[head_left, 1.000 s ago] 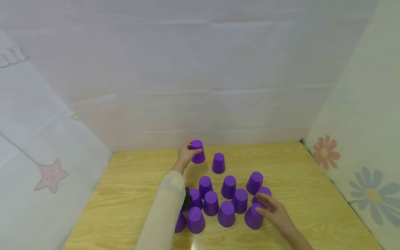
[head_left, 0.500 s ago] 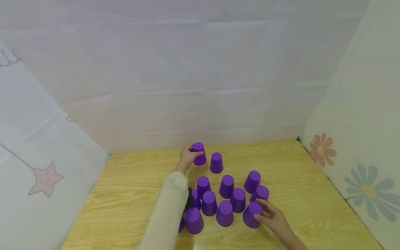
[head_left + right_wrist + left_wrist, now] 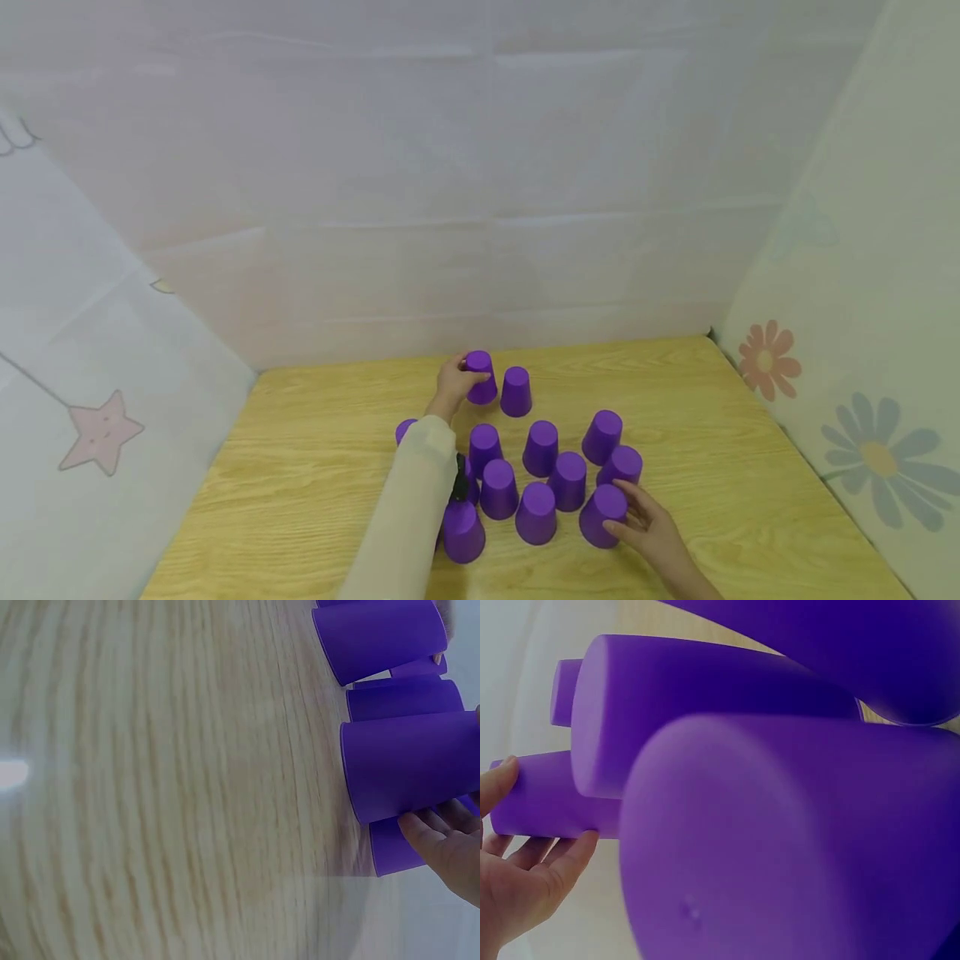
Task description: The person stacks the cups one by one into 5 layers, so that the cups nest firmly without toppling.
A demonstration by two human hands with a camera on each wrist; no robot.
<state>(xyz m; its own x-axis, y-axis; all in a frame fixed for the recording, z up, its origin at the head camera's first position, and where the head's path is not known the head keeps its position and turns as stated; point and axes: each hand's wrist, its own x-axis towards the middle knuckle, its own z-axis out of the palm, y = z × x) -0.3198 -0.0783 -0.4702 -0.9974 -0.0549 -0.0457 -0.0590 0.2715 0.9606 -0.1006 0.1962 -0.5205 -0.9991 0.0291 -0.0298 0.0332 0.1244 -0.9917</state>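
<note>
In the head view my left hand (image 3: 453, 387) reaches to the back of the table and grips an upside-down purple cup (image 3: 482, 382) by its sides. Just right of it stands another purple cup (image 3: 516, 392), a small gap apart. Whether the gripped cup touches the table I cannot tell. The left wrist view shows thumb and fingers round that cup (image 3: 559, 799), with nearer cups covering part of it. At the front right my right hand (image 3: 656, 533) holds the sides of a purple cup (image 3: 603, 518) between thumb and fingers. In the right wrist view this cup (image 3: 412, 765) appears slightly tilted.
Several more upside-down purple cups stand between the hands, among them a front cup (image 3: 536, 515), a middle one (image 3: 541, 450) and one at right (image 3: 602, 439). My left sleeve (image 3: 408, 508) hides part of others. White printed sheets (image 3: 480, 208) enclose the wooden table (image 3: 300, 433).
My left hand has lowered its cup and brought it closer to the cup on its right. The right hand's fingers have closed onto the front right cup. Another cup now shows behind the left sleeve.
</note>
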